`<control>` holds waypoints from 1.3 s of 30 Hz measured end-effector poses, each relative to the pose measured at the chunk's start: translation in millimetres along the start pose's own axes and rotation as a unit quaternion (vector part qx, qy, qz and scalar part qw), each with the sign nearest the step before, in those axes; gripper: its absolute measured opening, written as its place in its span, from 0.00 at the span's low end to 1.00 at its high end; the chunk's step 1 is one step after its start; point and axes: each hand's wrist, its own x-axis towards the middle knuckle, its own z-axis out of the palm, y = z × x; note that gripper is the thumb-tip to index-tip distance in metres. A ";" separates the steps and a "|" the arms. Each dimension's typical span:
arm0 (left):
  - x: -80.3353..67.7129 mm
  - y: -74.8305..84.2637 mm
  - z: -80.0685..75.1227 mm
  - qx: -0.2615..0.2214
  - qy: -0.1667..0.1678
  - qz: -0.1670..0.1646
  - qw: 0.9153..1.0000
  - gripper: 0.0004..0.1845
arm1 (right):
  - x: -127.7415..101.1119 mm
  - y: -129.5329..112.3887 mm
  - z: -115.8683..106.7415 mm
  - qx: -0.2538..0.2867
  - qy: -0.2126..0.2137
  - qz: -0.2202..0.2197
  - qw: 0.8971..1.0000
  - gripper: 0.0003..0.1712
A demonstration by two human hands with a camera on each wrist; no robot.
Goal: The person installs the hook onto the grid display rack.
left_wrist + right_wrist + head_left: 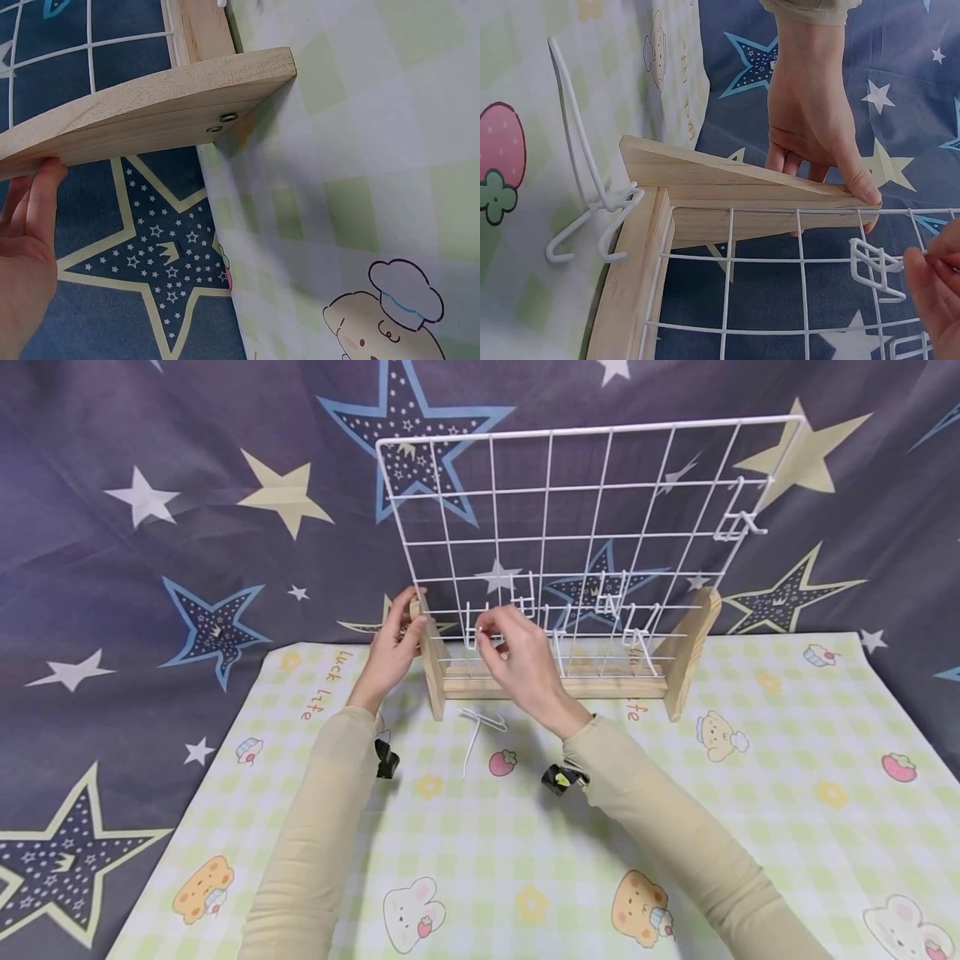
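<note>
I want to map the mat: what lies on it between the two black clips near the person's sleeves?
In the head view, a loose white wire hook and a printed strawberry lie between the left clip and the right clip.

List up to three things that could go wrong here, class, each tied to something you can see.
1. The right hand pinches a white hook at the wire grid; it might slip off.
2. Only the left hand steadies the wooden stand; a hard push could tip it.
3. A loose hook on the mat could catch a sleeve.
</note>
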 end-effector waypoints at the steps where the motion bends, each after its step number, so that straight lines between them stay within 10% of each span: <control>1: -0.1 -0.2 -0.2 0.000 0.000 0.000 1.000 0.25 | 0.5 0.2 0.3 -0.002 0.000 0.001 1.000 0.05; 24: 0.6 -3.3 -1.0 -0.003 0.003 0.007 1.000 0.25 | 0.8 7.0 5.7 -0.031 -0.013 0.023 0.999 0.04; 39: -3.6 13.6 -1.0 -0.032 -0.010 -0.003 0.999 0.25 | -18.5 18.4 12.2 0.052 -0.044 0.136 0.988 0.07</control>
